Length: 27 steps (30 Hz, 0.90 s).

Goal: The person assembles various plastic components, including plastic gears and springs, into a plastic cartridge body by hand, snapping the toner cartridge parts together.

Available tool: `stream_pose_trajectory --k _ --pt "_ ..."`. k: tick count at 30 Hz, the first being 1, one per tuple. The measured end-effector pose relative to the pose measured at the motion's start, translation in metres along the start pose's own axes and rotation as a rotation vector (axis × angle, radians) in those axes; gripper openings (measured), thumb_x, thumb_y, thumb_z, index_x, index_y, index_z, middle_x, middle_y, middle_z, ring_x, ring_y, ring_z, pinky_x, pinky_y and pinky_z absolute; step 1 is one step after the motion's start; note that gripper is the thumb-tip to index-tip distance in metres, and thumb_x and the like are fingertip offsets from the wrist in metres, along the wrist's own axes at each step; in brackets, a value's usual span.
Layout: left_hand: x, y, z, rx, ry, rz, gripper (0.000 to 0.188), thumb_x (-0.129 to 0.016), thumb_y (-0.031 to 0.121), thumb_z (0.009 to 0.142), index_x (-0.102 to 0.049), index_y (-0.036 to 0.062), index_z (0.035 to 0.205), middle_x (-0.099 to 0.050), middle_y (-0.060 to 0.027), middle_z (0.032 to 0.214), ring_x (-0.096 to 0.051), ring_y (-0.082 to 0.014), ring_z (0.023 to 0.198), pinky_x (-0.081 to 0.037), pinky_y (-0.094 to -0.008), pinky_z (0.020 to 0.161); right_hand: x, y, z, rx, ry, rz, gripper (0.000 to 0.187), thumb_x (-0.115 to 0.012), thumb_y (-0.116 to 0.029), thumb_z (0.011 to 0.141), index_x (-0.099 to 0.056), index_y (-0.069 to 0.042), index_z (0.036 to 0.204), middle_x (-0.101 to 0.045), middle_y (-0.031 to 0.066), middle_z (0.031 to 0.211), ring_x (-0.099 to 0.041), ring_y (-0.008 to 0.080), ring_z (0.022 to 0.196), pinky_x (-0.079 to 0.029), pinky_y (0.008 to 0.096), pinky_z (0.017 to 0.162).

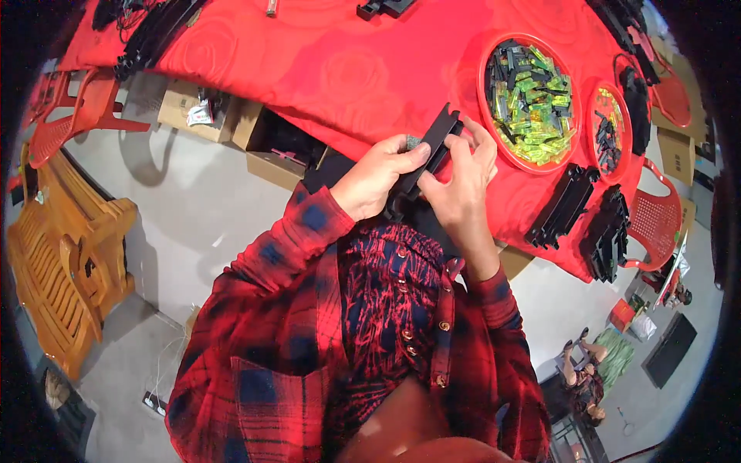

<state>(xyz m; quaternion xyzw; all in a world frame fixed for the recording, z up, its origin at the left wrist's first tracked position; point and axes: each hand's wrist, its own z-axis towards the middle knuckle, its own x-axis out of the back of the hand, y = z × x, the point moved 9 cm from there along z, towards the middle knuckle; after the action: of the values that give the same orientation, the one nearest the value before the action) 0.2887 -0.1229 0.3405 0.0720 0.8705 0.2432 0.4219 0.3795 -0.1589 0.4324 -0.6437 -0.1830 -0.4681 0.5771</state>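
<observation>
A long black plastic channel-shaped part (pixel 434 142) is held tilted in front of my body, near the table's edge. My left hand (pixel 384 171) is closed around its near left side, thumb on top, with a grey band on one finger. On the other side, my right hand (pixel 465 171) presses its fingers and thumb against the part's right edge. Whether a smaller piece sits under those fingertips I cannot make out. To the right of my hands stands a red round basket (pixel 485 100) filled with yellow-green clear pieces and small black pieces.
A red cloth (pixel 309 58) covers the table. A smaller red basket (pixel 595 123) and stacks of black parts (pixel 562 207) lie at right; more black strips (pixel 150 35) lie far left. Cardboard boxes (pixel 266 166), red chairs (pixel 81 116) and a wooden bench (pixel 65 270) stand around. A person (pixel 584 382) sits lower right.
</observation>
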Motion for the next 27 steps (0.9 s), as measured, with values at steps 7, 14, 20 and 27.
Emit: stream_pose_trajectory --k 7,14,20,27 --pt "0.0019 0.0026 -0.0001 -0.006 0.028 -0.041 0.019 -0.062 0.020 0.099 -0.062 0.0038 0.111 -0.065 -0.0034 0.099 -0.064 -0.0126 0.088 -0.054 -0.0295 0.077 0.0026 -0.0016 -0.0001 0.003 0.003 -0.015 0.051 -0.078 -0.014 0.066 -0.061 -0.004 0.113 -0.039 0.0221 0.142 -0.045 0.0331 0.121 -0.027 0.0494 0.104" --pt "0.0103 0.0051 -0.0011 -0.044 0.036 -0.003 0.021 -0.062 0.016 0.099 -0.061 0.0030 0.116 -0.065 -0.0036 0.107 -0.063 -0.0137 0.098 -0.051 -0.0295 0.088 0.0005 -0.0063 0.0010 0.000 -0.008 -0.043 0.055 -0.081 -0.013 0.063 -0.060 -0.002 0.113 -0.040 0.0221 0.143 -0.042 0.0350 0.126 -0.025 0.0501 0.107" --pt "0.0084 0.0045 0.0004 -0.056 0.039 -0.044 0.021 -0.064 0.017 0.098 -0.059 0.0029 0.113 -0.064 -0.0044 0.103 -0.063 -0.0133 0.091 -0.054 -0.0289 0.080 0.0011 -0.0032 -0.0003 -0.003 0.002 -0.046 0.054 -0.081 -0.014 0.063 -0.060 -0.002 0.112 -0.040 0.0211 0.144 -0.041 0.0343 0.127 -0.025 0.0501 0.107" --pt "0.0070 0.0041 -0.0005 -0.044 0.045 -0.020 0.021 -0.064 0.017 0.098 -0.059 0.0025 0.113 -0.064 -0.0051 0.102 -0.064 -0.0141 0.089 -0.055 -0.0300 0.076 0.0016 -0.0027 -0.0023 0.004 0.003 -0.024 0.054 -0.080 -0.014 0.064 -0.060 -0.002 0.112 -0.040 0.0209 0.144 -0.042 0.0318 0.125 -0.025 0.0498 0.106"
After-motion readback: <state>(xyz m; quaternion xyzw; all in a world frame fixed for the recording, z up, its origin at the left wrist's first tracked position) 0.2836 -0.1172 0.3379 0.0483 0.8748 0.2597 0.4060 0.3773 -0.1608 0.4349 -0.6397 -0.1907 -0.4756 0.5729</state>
